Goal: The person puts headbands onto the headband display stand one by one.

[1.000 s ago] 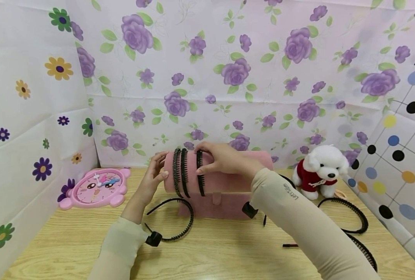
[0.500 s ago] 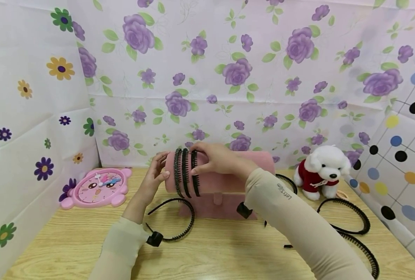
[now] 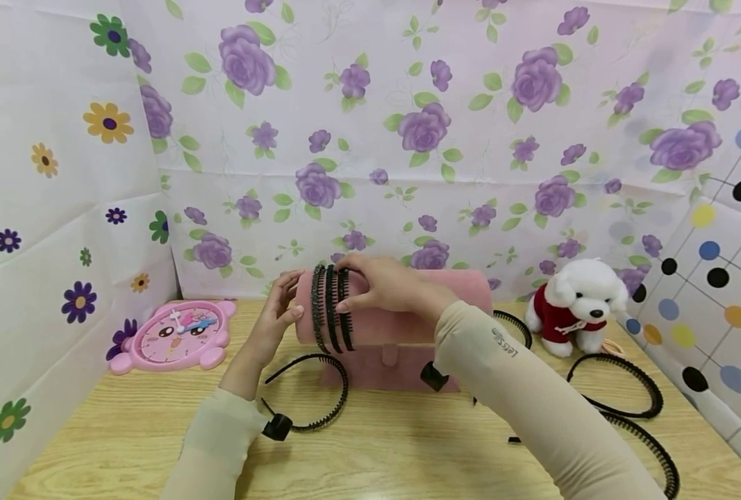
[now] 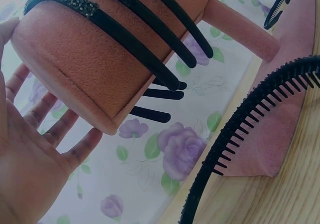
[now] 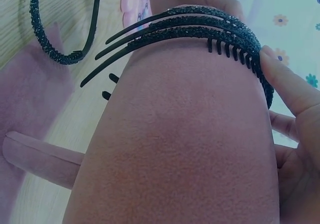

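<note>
A pink plush headband holder [image 3: 401, 326], a horizontal roll on a stand, carries three black toothed headbands near its left end. My left hand [image 3: 273, 312] grips that end, thumb in front and fingers spread along the rim in the left wrist view. My right hand [image 3: 385, 285] reaches over the roll and holds the rightmost headband [image 3: 346, 323] between thumb and fingers. That headband sits close beside the middle headband [image 3: 331, 312]; the leftmost headband [image 3: 317, 312] has a glittery surface. In the right wrist view, the thumb [image 5: 280, 73] presses at the headbands' edge.
Another headband [image 3: 339, 396] lies on the wooden table [image 3: 370, 458] in front of the holder. More headbands, including one headband [image 3: 648, 382], lie at the right. A white toy dog [image 3: 579, 305] sits behind them, and a pink clock [image 3: 173, 337] lies at the left.
My right hand has slid the rightmost headband leftward along the roll, closing most of the gap to the middle one. My left hand has stayed at the roll's end.
</note>
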`<state>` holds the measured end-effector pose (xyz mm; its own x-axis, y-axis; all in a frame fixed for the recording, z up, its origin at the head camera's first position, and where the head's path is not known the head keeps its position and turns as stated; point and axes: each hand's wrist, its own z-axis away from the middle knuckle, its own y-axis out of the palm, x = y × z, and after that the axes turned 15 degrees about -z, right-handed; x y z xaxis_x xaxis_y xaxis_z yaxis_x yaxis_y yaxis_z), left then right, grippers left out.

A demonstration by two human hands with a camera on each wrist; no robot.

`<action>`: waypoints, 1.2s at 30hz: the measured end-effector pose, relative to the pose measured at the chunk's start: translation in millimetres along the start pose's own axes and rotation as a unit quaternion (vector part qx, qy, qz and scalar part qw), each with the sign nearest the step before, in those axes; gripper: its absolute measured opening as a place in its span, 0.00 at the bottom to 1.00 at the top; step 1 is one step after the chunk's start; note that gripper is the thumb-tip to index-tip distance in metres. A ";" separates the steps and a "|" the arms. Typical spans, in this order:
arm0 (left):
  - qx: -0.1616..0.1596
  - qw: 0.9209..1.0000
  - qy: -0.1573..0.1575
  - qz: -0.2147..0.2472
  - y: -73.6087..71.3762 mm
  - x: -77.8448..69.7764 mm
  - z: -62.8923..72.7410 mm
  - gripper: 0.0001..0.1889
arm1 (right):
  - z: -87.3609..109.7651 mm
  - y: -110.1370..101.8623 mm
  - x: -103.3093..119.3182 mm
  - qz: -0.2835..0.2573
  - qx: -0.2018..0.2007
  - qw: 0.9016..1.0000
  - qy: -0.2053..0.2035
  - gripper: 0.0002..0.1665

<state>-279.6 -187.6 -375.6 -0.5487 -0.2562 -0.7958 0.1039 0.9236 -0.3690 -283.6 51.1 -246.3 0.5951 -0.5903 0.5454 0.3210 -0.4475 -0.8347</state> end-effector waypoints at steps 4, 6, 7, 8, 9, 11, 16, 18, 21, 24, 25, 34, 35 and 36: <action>-0.002 1.000 0.004 0.002 0.2 -0.3 0.2 0.30 | 1.1 0.2 1.2 0.008 -0.001 1.000 0.001 0.41; -0.002 1.000 0.007 0.001 0.2 -0.8 0.5 0.30 | 2.1 0.0 2.0 0.009 -0.003 1.000 0.000 0.42; -0.002 1.000 0.007 0.002 0.5 -1.1 0.4 0.30 | 3.0 -0.4 2.3 0.009 -0.004 1.000 -0.001 0.42; -0.001 1.000 0.008 0.001 0.7 -1.4 0.5 0.30 | 3.9 -0.9 2.6 0.006 -0.006 1.000 -0.003 0.42; -0.001 1.000 0.008 0.002 0.9 -1.5 0.6 0.30 | 5.1 -1.5 3.1 0.002 -0.009 1.000 -0.005 0.42; -0.002 1.000 0.007 0.000 0.9 -1.5 0.8 0.30 | 7.9 -3.0 4.4 -0.008 -0.016 1.000 -0.011 0.42; -0.002 1.000 0.005 -0.002 0.7 -0.4 0.6 0.30 | 17.9 -8.4 8.6 -0.024 -0.038 0.999 -0.029 0.41; -0.001 1.000 0.005 0.000 0.5 0.1 0.5 0.30 | 23.6 -10.9 11.1 -0.028 -0.046 0.998 -0.040 0.40; 0.000 1.000 0.007 0.002 0.3 0.4 0.6 0.30 | 33.1 -14.5 14.2 -0.032 -0.062 0.996 -0.057 0.39; 0.001 1.000 0.008 0.003 0.4 0.7 1.0 0.31 | 43.6 -17.2 15.2 -0.033 -0.079 0.994 -0.069 0.37; 0.001 1.000 0.008 0.002 0.4 0.7 1.2 0.31 | 47.5 -18.1 15.1 -0.034 -0.085 0.993 -0.072 0.36; 0.004 1.000 0.005 -0.008 0.4 -0.6 1.1 0.31 | 88.1 -27.4 6.7 -0.031 -0.135 0.985 -0.101 0.30; 0.005 1.000 0.005 -0.008 0.2 -0.9 0.9 0.31 | 92.6 -28.6 5.4 -0.026 -0.141 0.984 -0.104 0.29; 0.005 1.000 0.005 -0.008 0.1 -1.1 0.8 0.31 | 96.6 -29.9 4.1 -0.021 -0.146 0.983 -0.111 0.29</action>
<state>-278.3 -187.5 -375.1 -0.5595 -0.2685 -0.7842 0.1030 0.9162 -0.3872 -219.6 127.0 -226.5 0.7422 -0.4206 0.5218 0.1433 -0.6609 -0.7366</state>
